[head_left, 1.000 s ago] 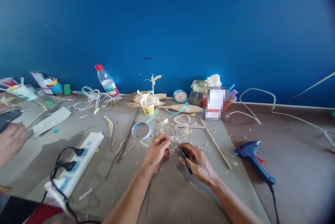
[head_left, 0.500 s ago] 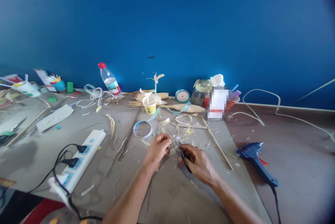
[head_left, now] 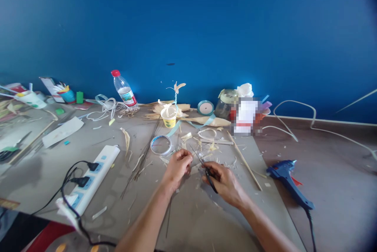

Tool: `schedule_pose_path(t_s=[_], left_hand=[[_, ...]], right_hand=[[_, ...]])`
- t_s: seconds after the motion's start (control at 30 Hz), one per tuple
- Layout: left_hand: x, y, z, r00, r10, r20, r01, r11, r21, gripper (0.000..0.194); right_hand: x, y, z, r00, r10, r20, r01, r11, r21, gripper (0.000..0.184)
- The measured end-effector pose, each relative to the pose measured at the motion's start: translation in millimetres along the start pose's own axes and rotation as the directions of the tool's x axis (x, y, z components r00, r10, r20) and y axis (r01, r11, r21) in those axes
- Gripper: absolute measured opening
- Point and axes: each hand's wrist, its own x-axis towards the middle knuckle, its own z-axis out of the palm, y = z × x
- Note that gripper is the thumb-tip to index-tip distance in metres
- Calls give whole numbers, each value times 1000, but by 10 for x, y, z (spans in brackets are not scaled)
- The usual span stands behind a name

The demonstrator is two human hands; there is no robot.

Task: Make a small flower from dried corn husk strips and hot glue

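My right hand [head_left: 222, 181] grips black-handled scissors [head_left: 211, 180], whose slim blades point up and left toward my left hand. My left hand [head_left: 180, 165] is closed in a pinch beside the blade tips; whatever sits between its fingertips is too small to make out. Light husk scraps [head_left: 212, 147] lie on the table just beyond both hands. A roll of tape [head_left: 160, 145] rests on its side face, up and left of my left hand. Farther back stands a small yellow-and-white cup [head_left: 169, 120] with a husk flower on a blue-wrapped stem [head_left: 176, 99].
On the left lies a white power strip [head_left: 91, 177] with black plugs. A blue glue gun [head_left: 290, 183] lies at the right, its cord running forward. Thin dark wires [head_left: 144, 157] and a wooden stick [head_left: 244, 161] flank the hands. A red-capped bottle [head_left: 125, 91] leans against the wall.
The scissors and my right hand have shifted very slightly to the right. My left hand keeps its pinch in nearly the same place.
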Motion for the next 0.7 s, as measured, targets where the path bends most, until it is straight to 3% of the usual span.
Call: schedule_pose_path(t_s=[0.37, 0.7], left_hand=[[-5, 10, -1, 1000, 6, -18, -6, 1000, 7, 8], [-2, -9, -4, 1000, 16, -1, -15, 999, 35, 6]], right_hand=[[-14, -76, -34, 997, 52, 64, -54, 998, 34, 23], [-8, -49, -6, 996, 53, 72, -51, 998, -38, 26]])
